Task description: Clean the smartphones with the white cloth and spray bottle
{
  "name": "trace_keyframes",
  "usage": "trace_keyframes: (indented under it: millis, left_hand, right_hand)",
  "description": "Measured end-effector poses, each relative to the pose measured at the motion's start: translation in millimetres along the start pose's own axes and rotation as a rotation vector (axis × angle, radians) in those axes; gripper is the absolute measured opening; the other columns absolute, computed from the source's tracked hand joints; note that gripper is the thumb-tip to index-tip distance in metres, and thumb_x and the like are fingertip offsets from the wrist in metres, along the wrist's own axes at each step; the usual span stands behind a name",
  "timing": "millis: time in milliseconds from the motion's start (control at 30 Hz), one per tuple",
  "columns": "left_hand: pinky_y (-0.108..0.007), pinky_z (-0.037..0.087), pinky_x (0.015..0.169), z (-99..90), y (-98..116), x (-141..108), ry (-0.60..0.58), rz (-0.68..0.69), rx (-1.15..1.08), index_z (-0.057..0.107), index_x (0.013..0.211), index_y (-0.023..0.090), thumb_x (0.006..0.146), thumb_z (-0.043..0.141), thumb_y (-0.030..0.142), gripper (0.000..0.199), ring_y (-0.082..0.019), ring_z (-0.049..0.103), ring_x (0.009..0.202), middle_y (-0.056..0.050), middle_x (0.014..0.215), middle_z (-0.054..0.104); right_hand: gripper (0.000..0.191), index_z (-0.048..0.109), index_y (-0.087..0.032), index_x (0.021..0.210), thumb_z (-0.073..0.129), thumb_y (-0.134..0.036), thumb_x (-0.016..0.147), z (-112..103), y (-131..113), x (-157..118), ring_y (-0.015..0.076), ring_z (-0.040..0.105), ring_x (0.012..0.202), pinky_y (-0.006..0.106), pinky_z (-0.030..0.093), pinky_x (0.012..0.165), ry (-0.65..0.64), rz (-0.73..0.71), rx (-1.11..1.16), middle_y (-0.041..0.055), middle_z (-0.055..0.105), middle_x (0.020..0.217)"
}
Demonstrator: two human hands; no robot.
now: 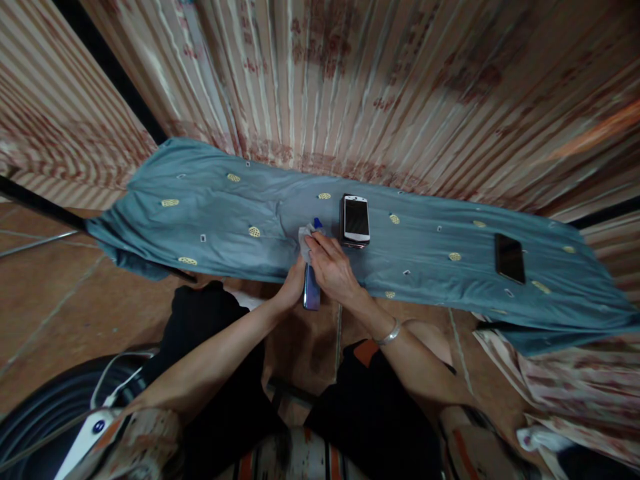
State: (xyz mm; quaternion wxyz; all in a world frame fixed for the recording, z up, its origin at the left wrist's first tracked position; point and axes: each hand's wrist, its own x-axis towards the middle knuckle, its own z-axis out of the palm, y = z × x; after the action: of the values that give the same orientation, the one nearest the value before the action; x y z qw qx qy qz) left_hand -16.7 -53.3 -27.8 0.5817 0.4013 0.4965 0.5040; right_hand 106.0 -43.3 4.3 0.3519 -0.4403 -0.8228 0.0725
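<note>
A glossy blue phone (311, 293) is held over the near edge of the cloth-covered surface, its long side pointing away from me. My left hand (293, 283) grips it from the left, with the fingers mostly hidden. With bent fingers, my right hand (334, 268) presses a crumpled whitish tissue or cloth (305, 241) against the phone's upper part. Just beyond my right hand lies a small stack of phones, topped by a white phone (357, 220) with a dark screen. Farther right, a black phone (510, 259) lies by itself.
A teal patterned cloth (430, 267) covers the long narrow surface. Pleated curtains (325, 87) hang right behind it. Dark metal bars (45, 203) stand at the left. On the floor at lower left sit a coiled black hose (35, 393) and a white power strip (83, 443) with cables.
</note>
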Motion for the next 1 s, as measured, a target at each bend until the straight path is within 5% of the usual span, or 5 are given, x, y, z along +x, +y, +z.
trace_keyframes:
  millis: [433,1000]
  left_hand:
    - [-0.029,0.046,0.113,10.8,41,-12,0.013,-0.306,-0.450,0.072,0.121,0.013,0.105,0.041,0.039,0.044,-0.019,0.065,0.125,-0.010,0.121,0.076]
    - [-0.032,0.054,0.102,1.5,55,-10,0.023,-0.345,-0.473,0.075,0.112,0.012,0.104,0.039,0.044,0.048,-0.026,0.073,0.110,-0.010,0.102,0.081]
  right_hand:
    - [0.046,0.057,-0.010,0.143,0.040,-0.019,0.101,6,17,-1,0.0294,0.057,0.132,0.053,0.043,0.116,-0.066,0.096,-0.015,0.0197,0.062,0.142]
    - [0.040,0.063,-0.014,0.134,0.044,-0.022,0.100,15,29,-10,0.0275,0.065,0.124,0.049,0.051,0.110,-0.046,0.152,0.067,0.0162,0.068,0.134]
